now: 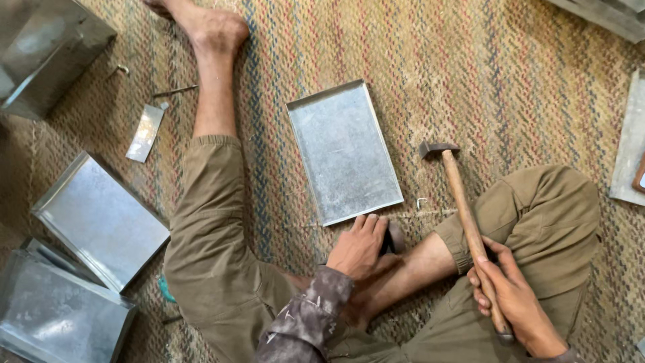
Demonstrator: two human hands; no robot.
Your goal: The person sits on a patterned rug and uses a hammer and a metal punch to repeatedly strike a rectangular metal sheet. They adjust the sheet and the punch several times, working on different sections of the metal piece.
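Note:
A shallow rectangular sheet-metal tray (342, 151) lies on the woven mat between my legs. My left hand (359, 247) rests at its near edge, fingers curled over a small dark object that is mostly hidden. My right hand (514, 299) grips the wooden handle of a hammer (462, 208), whose metal head points away from me, to the right of the tray. A small bent metal piece (421, 201) lies on the mat between tray and hammer.
Two more metal trays (101, 218) (57, 312) lie at the left, and a metal box (40, 47) stands at the top left. A thin metal strip (146, 132) and a nail lie by my left leg. Metal sheets (631, 144) sit at the right edge.

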